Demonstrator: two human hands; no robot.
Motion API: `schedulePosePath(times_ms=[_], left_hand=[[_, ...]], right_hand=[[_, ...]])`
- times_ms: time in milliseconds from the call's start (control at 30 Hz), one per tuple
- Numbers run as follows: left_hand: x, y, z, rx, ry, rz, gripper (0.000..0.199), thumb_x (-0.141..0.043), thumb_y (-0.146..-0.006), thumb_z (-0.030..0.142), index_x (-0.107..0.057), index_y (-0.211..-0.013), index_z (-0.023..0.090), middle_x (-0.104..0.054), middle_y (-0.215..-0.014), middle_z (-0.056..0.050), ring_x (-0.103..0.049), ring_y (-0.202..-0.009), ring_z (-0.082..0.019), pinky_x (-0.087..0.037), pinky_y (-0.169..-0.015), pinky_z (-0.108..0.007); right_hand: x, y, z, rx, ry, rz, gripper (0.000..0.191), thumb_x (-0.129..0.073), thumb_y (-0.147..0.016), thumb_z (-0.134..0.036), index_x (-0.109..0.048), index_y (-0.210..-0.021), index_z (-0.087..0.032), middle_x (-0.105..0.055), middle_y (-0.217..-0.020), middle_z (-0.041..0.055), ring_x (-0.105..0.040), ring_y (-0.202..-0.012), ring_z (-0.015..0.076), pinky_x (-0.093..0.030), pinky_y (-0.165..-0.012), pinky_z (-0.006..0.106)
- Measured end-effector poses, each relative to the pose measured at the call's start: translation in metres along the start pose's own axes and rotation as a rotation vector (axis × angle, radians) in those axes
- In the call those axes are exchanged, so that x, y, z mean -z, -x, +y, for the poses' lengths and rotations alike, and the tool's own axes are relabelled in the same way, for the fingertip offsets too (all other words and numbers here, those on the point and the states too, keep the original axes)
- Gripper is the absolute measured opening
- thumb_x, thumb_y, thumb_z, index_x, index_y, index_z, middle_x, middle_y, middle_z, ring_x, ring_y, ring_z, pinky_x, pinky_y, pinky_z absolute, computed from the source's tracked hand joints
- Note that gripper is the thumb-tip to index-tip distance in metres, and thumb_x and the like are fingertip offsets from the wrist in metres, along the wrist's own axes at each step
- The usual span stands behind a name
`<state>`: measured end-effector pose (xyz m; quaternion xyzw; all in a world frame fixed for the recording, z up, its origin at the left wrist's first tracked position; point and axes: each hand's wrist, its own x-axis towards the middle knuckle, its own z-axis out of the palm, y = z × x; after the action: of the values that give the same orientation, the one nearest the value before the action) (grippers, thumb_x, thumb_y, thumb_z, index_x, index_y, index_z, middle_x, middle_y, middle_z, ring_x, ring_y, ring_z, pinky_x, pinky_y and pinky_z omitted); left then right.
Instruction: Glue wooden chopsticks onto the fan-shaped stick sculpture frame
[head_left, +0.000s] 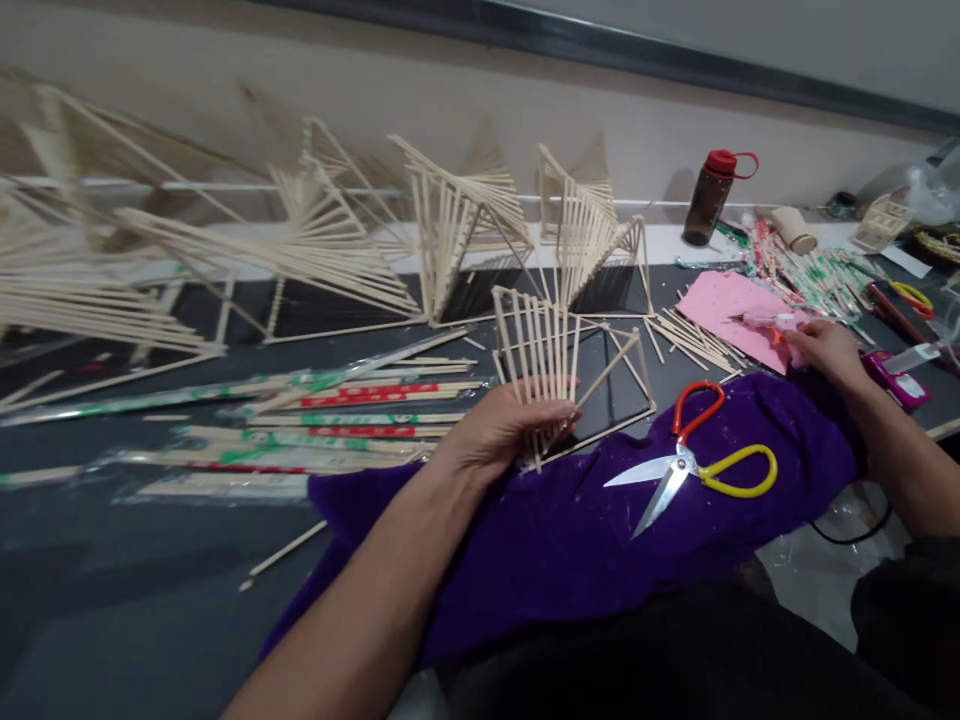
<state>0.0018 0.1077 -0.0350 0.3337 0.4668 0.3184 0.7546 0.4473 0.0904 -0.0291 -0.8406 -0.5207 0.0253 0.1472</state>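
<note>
My left hand [499, 430] is closed on the lower part of a wooden stick frame [534, 345], whose thin sticks fan upward. The frame's open base reaches right, over the table. Off to the right, my right hand [829, 350] is closed around a small pale glue gun [769, 318] with an orange part below it; its tip points left over a pink sheet [731, 300]. Fingers partly hide the glue gun. Between my hands, scissors [682, 464] with one red and one yellow handle lie spread on a purple cloth [540, 560].
Several larger stick structures [337, 260] stand along the wall. Wrapped chopsticks [360, 420] lie at the left, short cut sticks [694, 338] near the pink sheet. A dark bottle [707, 205] with a red lid, a heap of wrappers [810, 265] and a purple tape dispenser [896, 380] are at the right.
</note>
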Motion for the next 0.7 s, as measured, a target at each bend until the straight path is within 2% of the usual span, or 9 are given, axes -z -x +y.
schedulePosePath(times_ms=[67, 133, 200, 233, 333, 467, 567, 700], left_hand=[[0.000, 0.000, 0.000, -0.006, 0.010, -0.017, 0.049, -0.089, -0.044, 0.012, -0.070, -0.088, 0.011, -0.070, -0.062, -0.001, -0.065, -0.051, -0.014, -0.054, -0.053, -0.021], [0.000, 0.000, -0.001, -0.011, 0.014, -0.037, 0.047, -0.090, -0.043, 0.014, -0.070, -0.085, 0.011, -0.069, -0.060, -0.001, -0.065, -0.051, -0.013, -0.053, -0.053, -0.021], [0.000, 0.000, -0.001, -0.010, 0.015, -0.049, 0.047, -0.090, -0.042, 0.016, -0.070, -0.084, 0.011, -0.068, -0.059, -0.001, -0.065, -0.052, -0.013, -0.053, -0.053, -0.021], [0.000, 0.000, -0.002, -0.008, 0.016, -0.049, 0.047, -0.091, -0.042, 0.016, -0.070, -0.084, 0.011, -0.068, -0.059, -0.001, -0.065, -0.052, -0.013, -0.053, -0.053, -0.021], [0.000, 0.001, -0.002, 0.003, 0.020, -0.038, 0.051, -0.091, -0.041, 0.016, -0.070, -0.087, 0.012, -0.069, -0.061, 0.000, -0.066, -0.052, -0.013, -0.054, -0.054, -0.021], [0.003, 0.000, -0.003, 0.008, 0.022, -0.038, 0.055, -0.092, -0.040, 0.016, -0.069, -0.089, 0.012, -0.070, -0.063, 0.000, -0.066, -0.053, -0.013, -0.054, -0.055, -0.021], [0.006, -0.003, -0.007, 0.006, 0.034, -0.042, 0.057, -0.093, -0.039, 0.018, -0.069, -0.091, 0.012, -0.070, -0.063, -0.001, -0.066, -0.053, -0.013, -0.054, -0.055, -0.022], [0.008, -0.003, -0.011, -0.004, 0.034, -0.055, 0.057, -0.094, -0.042, 0.023, -0.069, -0.093, 0.012, -0.070, -0.064, -0.001, -0.065, -0.055, -0.013, -0.054, -0.057, -0.023]], right_hand=[[0.009, 0.004, -0.008, 0.002, 0.258, -0.020, 0.039, -0.055, -0.085, -0.050, -0.074, -0.080, -0.016, -0.071, -0.076, 0.0145, -0.062, -0.067, 0.0251, -0.030, -0.053, 0.032], [0.018, 0.011, -0.024, 0.087, 0.349, 0.016, 0.042, -0.051, -0.089, -0.051, -0.076, -0.093, -0.017, -0.073, -0.089, 0.0183, -0.065, -0.073, 0.0285, -0.030, -0.055, 0.034], [0.027, 0.016, -0.050, 0.230, 0.287, 0.108, 0.037, -0.053, -0.090, -0.046, -0.077, -0.094, -0.019, -0.074, -0.093, 0.0156, -0.066, -0.075, 0.0264, -0.033, -0.057, 0.033], [0.029, 0.018, -0.066, 0.350, 0.183, 0.086, 0.032, -0.056, -0.088, -0.043, -0.078, -0.092, -0.020, -0.075, -0.091, 0.0124, -0.066, -0.075, 0.0240, -0.037, -0.060, 0.032], [0.027, 0.013, -0.124, 0.587, -0.152, -0.058, 0.023, -0.060, -0.085, -0.035, -0.078, -0.085, -0.021, -0.076, -0.087, 0.0066, -0.067, -0.077, 0.0198, -0.044, -0.069, 0.030], [0.001, -0.007, -0.199, 0.742, -0.504, -0.278, 0.020, -0.065, -0.079, -0.029, -0.080, -0.084, -0.017, -0.076, -0.085, 0.0055, -0.066, -0.077, 0.0175, -0.047, -0.071, 0.029], [-0.022, -0.017, -0.238, 0.826, -0.522, -0.476, 0.015, -0.067, -0.075, -0.021, -0.081, -0.081, -0.018, -0.076, -0.084, 0.0043, -0.066, -0.077, 0.0157, -0.047, -0.073, 0.027], [-0.043, -0.017, -0.260, 0.766, -0.465, -0.610, 0.009, -0.072, -0.072, -0.015, -0.080, -0.073, -0.018, -0.074, -0.074, 0.0025, -0.064, -0.073, 0.0135, -0.044, -0.071, 0.026]])
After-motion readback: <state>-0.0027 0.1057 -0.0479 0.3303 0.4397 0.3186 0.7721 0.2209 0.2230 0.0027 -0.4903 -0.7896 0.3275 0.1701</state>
